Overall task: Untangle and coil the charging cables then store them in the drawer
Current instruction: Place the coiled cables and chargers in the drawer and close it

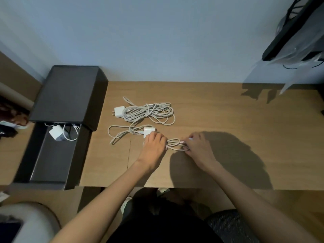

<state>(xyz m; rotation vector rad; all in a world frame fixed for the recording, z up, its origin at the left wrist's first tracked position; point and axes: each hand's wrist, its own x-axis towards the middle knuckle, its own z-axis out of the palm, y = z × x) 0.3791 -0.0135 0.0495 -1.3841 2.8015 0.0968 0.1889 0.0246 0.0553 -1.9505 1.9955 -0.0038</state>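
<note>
A small bundle of pale cable loops (174, 144) stretches between my two hands near the middle of the wooden desk (219, 111). My left hand (154, 142) grips its left end, next to a white charger plug (148, 131). My right hand (197, 143) pinches the right end and a connector tip. Loose cable (119, 133) trails left from the plug. A larger tangled white cable pile (149, 112) with its own plug (119, 111) lies just behind. The dark drawer (52, 155) stands open at the left, with one white charger and cable (57, 134) inside.
The black drawer unit (68, 93) sits at the desk's left end against the wall. A dark object wrapped in clear plastic (294, 37) hangs over the far right corner. A chair seat (233, 223) shows below the desk's front edge.
</note>
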